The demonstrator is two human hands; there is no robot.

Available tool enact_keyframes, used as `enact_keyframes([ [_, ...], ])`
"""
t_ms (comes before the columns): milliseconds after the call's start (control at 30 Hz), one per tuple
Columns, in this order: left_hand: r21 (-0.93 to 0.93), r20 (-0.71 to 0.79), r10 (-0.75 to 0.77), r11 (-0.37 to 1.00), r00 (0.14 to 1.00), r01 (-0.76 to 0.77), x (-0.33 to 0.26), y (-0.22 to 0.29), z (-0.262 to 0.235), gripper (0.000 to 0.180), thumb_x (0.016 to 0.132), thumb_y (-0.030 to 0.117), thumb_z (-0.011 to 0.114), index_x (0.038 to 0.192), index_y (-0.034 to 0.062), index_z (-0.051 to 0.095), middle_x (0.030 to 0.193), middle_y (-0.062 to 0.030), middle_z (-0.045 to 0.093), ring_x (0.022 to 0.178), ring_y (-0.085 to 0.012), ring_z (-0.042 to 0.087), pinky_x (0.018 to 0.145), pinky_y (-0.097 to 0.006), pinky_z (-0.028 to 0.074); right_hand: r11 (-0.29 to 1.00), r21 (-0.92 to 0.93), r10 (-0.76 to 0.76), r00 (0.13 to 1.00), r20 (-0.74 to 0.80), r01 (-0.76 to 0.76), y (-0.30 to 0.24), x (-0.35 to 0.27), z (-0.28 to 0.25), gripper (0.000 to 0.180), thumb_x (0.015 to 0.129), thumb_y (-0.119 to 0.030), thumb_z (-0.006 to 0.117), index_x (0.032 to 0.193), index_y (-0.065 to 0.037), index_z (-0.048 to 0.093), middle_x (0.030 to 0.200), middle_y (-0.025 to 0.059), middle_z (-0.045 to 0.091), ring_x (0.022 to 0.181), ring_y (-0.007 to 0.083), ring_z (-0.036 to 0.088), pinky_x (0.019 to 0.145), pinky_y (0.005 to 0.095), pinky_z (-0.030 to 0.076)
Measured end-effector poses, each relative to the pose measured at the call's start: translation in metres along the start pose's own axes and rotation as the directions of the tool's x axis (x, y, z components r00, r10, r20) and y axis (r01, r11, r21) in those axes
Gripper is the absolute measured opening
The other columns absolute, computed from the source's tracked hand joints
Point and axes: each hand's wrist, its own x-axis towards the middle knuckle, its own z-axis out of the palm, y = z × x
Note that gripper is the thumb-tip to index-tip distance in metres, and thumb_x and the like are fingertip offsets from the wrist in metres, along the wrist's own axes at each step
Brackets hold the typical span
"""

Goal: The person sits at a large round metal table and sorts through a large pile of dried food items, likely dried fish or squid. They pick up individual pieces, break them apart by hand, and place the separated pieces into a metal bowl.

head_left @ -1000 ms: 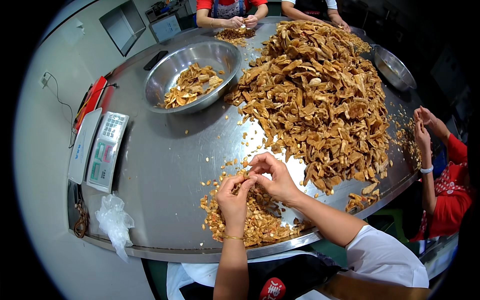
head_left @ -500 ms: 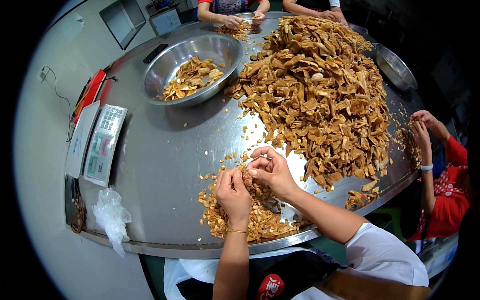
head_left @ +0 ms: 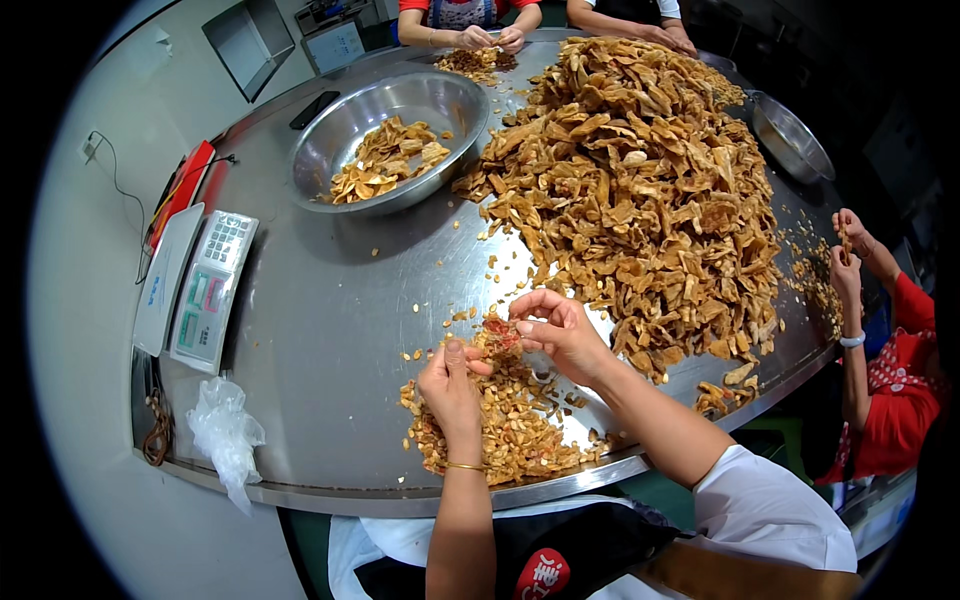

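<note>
My left hand and my right hand meet over a small heap of tan scraps near the front edge of the steel table. Together they pinch a small reddish-brown dried piece between the fingertips. A gold bangle sits on my left wrist. To the right and behind rises a big pile of dried brown pieces.
A steel bowl with sorted pieces stands at the back left; a second bowl at the far right. A weighing scale and a crumpled plastic bag lie left. Other people's hands work at the back and right.
Both hands stayed over the scrap heap, working the small piece; my left hand dropped slightly lower and my right hand's fingers spread over the piece.
</note>
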Motion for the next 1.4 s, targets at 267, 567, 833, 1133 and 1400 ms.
enact_keyframes([
  [267, -0.164, 0.199, -0.171, 0.965, 0.965, 0.204, -0.002, 0.003, 0.008, 0.013, 0.071, 0.01, 0.064, 0.068, 0.0013, 0.055, 0.062, -0.0006, 0.054, 0.052, -0.0037, 0.046, 0.048, -0.017, 0.036, 0.96, -0.24, -0.144, 0.99, 0.007, 0.142, 0.006, -0.003, 0.009, 0.015, 0.073, -0.001, 0.056, 0.087, -0.001, 0.051, 0.082, 0.0031, 0.054, 0.074, 0.0079, 0.053, 0.067, 0.021, 0.044],
  [567, 0.052, 0.298, 0.091, 0.992, 0.95, -0.111, -0.003, 0.003, 0.01, 0.006, 0.07, 0.003, 0.061, 0.074, 0.0009, 0.057, 0.066, 0.0022, 0.053, 0.057, -0.0031, 0.044, 0.053, -0.016, 0.035, 0.91, 0.379, 0.27, 0.936, -0.227, -0.17, 0.006, 0.001, 0.0, 0.027, 0.072, 0.003, 0.054, 0.098, -0.001, 0.046, 0.083, 0.0093, 0.056, 0.073, 0.0153, 0.056, 0.066, 0.026, 0.048],
  [833, 0.011, 0.134, 0.015, 1.0, 0.991, -0.016, -0.005, 0.007, 0.009, 0.009, 0.07, 0.006, 0.061, 0.075, -0.0006, 0.058, 0.064, 0.0005, 0.053, 0.058, -0.0049, 0.045, 0.053, -0.018, 0.036, 0.999, -0.038, -0.036, 0.945, -0.325, 0.025, 0.0, 0.004, -0.005, 0.019, 0.073, 0.001, 0.053, 0.091, -0.001, 0.049, 0.079, 0.0046, 0.053, 0.065, 0.0097, 0.053, 0.062, 0.0238, 0.05],
  [1133, 0.468, 0.18, 0.284, 0.817, 0.942, -0.336, -0.008, 0.012, 0.014, 0.025, 0.067, 0.015, 0.064, 0.061, -0.0019, 0.047, 0.056, -0.0091, 0.046, 0.051, -0.0189, 0.044, 0.049, -0.029, 0.033, 0.864, -0.45, -0.296, 0.95, -0.094, 0.225, 0.011, -0.004, 0.013, 0.015, 0.073, 0.002, 0.052, 0.087, -0.002, 0.049, 0.077, 0.0011, 0.051, 0.06, 0.0029, 0.048, 0.052, 0.0167, 0.04],
  [1400, 0.447, 0.314, 0.284, 0.797, 0.906, -0.405, -0.004, 0.005, 0.014, 0.024, 0.078, 0.019, 0.052, 0.068, -0.002, 0.045, 0.061, -0.0103, 0.043, 0.054, -0.0213, 0.041, 0.052, -0.03, 0.034, 0.995, -0.103, -0.014, 0.989, -0.149, -0.002, 0.003, -0.004, 0.001, 0.021, 0.072, 0.001, 0.054, 0.088, -0.007, 0.044, 0.076, -0.0006, 0.049, 0.064, 0.0051, 0.049, 0.055, 0.0195, 0.044],
])
